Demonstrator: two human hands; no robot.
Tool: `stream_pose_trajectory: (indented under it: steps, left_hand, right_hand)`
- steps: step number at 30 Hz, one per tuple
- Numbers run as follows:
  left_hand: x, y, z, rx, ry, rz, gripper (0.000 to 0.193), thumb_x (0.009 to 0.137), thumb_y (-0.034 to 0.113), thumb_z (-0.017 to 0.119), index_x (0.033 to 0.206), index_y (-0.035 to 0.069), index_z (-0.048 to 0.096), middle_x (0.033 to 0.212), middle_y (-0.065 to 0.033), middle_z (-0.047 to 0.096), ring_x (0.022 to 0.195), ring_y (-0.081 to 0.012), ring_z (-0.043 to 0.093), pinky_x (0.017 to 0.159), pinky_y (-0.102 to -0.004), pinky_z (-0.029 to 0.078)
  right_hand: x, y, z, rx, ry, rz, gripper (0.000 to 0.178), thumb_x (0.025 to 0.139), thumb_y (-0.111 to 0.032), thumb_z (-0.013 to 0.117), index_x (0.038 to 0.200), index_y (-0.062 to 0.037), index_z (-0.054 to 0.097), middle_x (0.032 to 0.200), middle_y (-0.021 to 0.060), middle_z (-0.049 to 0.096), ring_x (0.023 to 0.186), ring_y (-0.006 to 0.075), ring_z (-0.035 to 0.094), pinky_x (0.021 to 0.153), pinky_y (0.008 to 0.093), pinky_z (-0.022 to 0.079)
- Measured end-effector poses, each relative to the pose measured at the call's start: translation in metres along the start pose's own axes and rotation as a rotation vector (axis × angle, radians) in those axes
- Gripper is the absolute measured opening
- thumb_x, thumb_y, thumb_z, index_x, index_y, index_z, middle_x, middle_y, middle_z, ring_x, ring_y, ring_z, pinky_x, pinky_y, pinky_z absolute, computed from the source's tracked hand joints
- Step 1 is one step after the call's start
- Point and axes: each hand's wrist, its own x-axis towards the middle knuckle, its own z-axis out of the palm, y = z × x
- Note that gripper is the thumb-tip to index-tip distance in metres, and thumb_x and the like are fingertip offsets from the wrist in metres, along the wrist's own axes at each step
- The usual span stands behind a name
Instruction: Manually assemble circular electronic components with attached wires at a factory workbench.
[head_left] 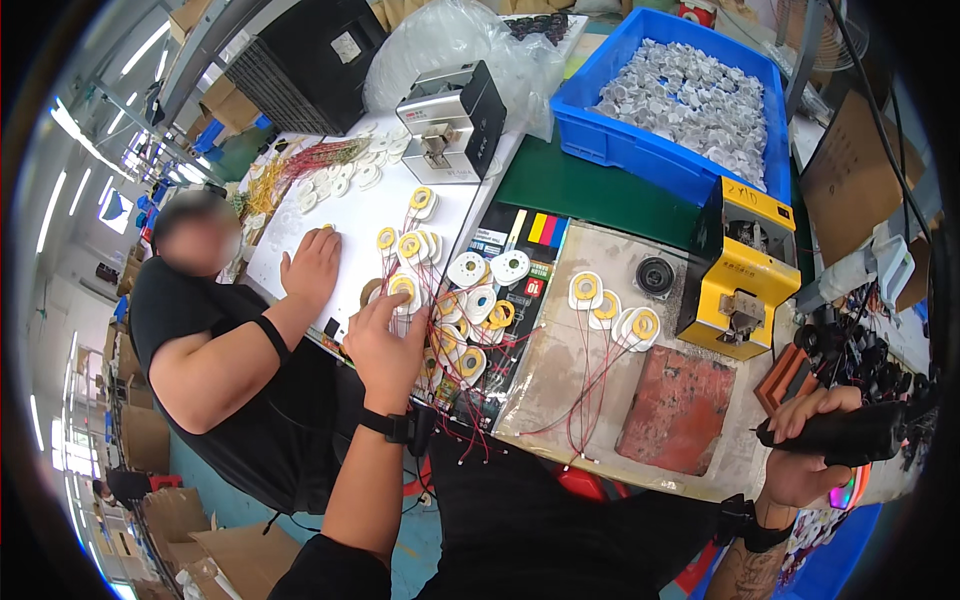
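Observation:
My left hand [385, 345] reaches over the white table's edge, its fingers closed at a white round part with a yellow ring [402, 288]. More such parts with thin red wires stand close by, including a short row [418, 245] just beyond the fingertips. To the right of that hand lies a pile of these wired parts [468, 340] on a dark printed mat. At the far right my right hand [800, 450] is wrapped round a black cylindrical object [845, 435], whose kind I cannot make out. Its far end merges with dark clutter.
A co-worker's hand [312, 268] rests on the white table at left. A yellow machine [745, 270], black round piece [655, 276], reddish plate [677, 408] and several wired parts [605, 308] occupy the right bench. Behind are a silver-black machine [452, 125] and blue bin [620, 135] of whitish pieces.

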Motion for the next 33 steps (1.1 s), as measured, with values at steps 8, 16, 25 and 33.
stream_pose_trajectory:
  steps: [8, 16, 25, 33]
  left_hand:
    - [0.01, -0.011, 0.009, -0.154, -0.032, -0.147, 0.029, 0.079, 0.024, 0.087, 0.097, 0.006, 0.074, 0.1, -0.0177, 0.076, 0.087, -0.0367, 0.072, 0.078, -0.0442, 0.056]
    - [0.013, -0.015, 0.001, -0.282, -0.071, -0.288, 0.026, 0.082, 0.017, 0.085, 0.101, 0.003, 0.073, 0.091, -0.0158, 0.075, 0.072, -0.0182, 0.066, 0.072, -0.032, 0.054]
    - [0.016, -0.023, -0.004, -0.215, -0.129, -0.082, 0.027, 0.082, 0.015, 0.085, 0.102, 0.002, 0.073, 0.082, -0.0124, 0.071, 0.072, -0.0171, 0.066, 0.068, -0.0319, 0.053]
    - [0.015, -0.029, -0.015, -0.314, -0.136, -0.225, 0.028, 0.083, 0.016, 0.085, 0.104, 0.001, 0.074, 0.088, -0.0112, 0.073, 0.077, -0.019, 0.067, 0.074, -0.033, 0.054]
  right_hand:
    - [0.002, 0.003, 0.004, 0.011, -0.05, 0.023, 0.089, 0.08, -0.089, 0.058, 0.108, -0.0061, 0.04, 0.077, 0.0047, 0.048, 0.062, 0.014, 0.048, 0.058, 0.0278, 0.042]
    - [0.0, 0.001, 0.0, -0.028, -0.045, 0.041, 0.094, 0.078, -0.092, 0.057, 0.109, -0.0054, 0.041, 0.077, 0.0052, 0.048, 0.061, 0.0149, 0.048, 0.058, 0.0288, 0.042]
    - [-0.005, 0.003, 0.003, -0.046, -0.009, 0.077, 0.096, 0.075, -0.094, 0.057, 0.108, -0.0055, 0.041, 0.075, 0.0041, 0.048, 0.06, 0.014, 0.048, 0.057, 0.0277, 0.042]
    - [-0.005, 0.004, 0.004, -0.051, -0.006, 0.089, 0.097, 0.074, -0.095, 0.058, 0.108, -0.0055, 0.041, 0.075, 0.0041, 0.049, 0.06, 0.0137, 0.048, 0.056, 0.0278, 0.042]
